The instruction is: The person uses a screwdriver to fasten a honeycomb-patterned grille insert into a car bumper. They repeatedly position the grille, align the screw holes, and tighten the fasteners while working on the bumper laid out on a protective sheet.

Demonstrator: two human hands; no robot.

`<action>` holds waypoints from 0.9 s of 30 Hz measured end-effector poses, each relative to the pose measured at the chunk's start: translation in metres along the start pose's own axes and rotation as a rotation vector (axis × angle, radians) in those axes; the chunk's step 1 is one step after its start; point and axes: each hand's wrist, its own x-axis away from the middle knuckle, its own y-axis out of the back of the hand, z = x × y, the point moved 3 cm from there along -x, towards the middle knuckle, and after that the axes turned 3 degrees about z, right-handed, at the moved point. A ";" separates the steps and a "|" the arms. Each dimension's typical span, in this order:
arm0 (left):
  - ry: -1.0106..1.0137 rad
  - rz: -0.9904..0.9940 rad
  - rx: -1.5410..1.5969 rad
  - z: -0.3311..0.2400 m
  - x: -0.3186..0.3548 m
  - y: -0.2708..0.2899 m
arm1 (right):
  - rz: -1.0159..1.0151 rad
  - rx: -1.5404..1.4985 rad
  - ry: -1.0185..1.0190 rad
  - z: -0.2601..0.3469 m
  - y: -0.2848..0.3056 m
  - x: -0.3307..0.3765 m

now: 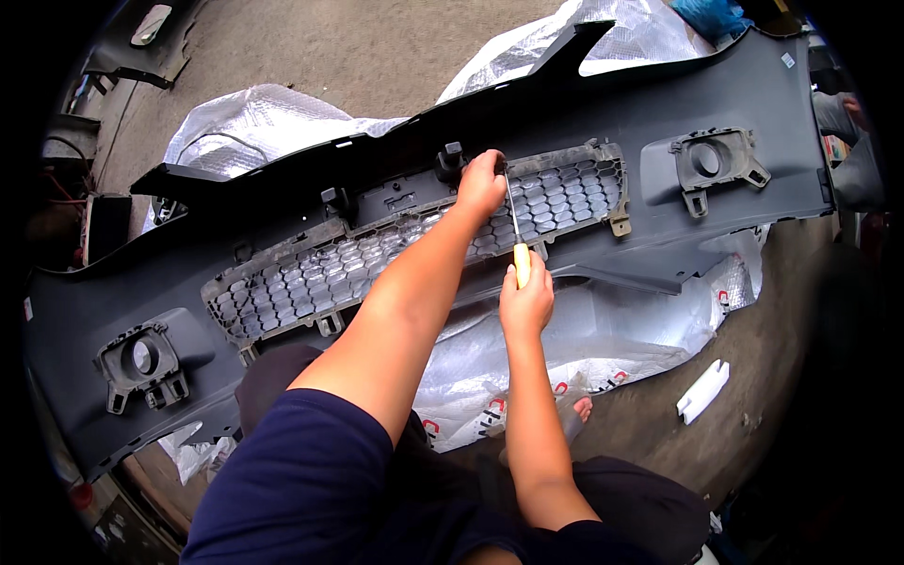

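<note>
Prying with a yellow-handled screwdriver (516, 235) gripped in the right hand (525, 303), its tip just beside the left hand (480, 184) fingers clamping the grille (377, 259); grille is still sitting in the bumper (584, 132).

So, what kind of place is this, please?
Probably an informal car repair spot, outdoors or in an open yard. A grey car bumper lies inside-up on silver plastic sheets spread over a bare dirt floor. The right hand works on its grille with a screwdriver.

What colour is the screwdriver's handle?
Yellow; the screwdriver handle shows in the right hand, clearest in the head view.
</note>
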 end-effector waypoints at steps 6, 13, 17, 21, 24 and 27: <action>-0.014 -0.026 -0.008 -0.001 -0.002 0.001 | 0.357 -1.259 -0.669 -0.030 -0.024 -0.010; 0.007 -0.013 0.043 -0.005 -0.001 -0.002 | 0.287 -1.260 -0.764 -0.021 -0.010 -0.014; 0.015 -0.002 0.073 -0.003 0.000 0.004 | 0.010 -0.297 -0.129 -0.001 -0.002 -0.012; -0.014 -0.010 0.043 -0.006 -0.003 0.004 | 0.042 -0.479 -0.189 -0.034 -0.035 -0.011; 0.005 0.013 0.070 -0.008 -0.009 0.008 | 0.585 -2.210 -1.265 -0.025 -0.035 -0.020; 0.021 0.016 0.076 -0.007 -0.009 0.004 | 0.559 -2.010 -1.175 -0.027 -0.020 -0.016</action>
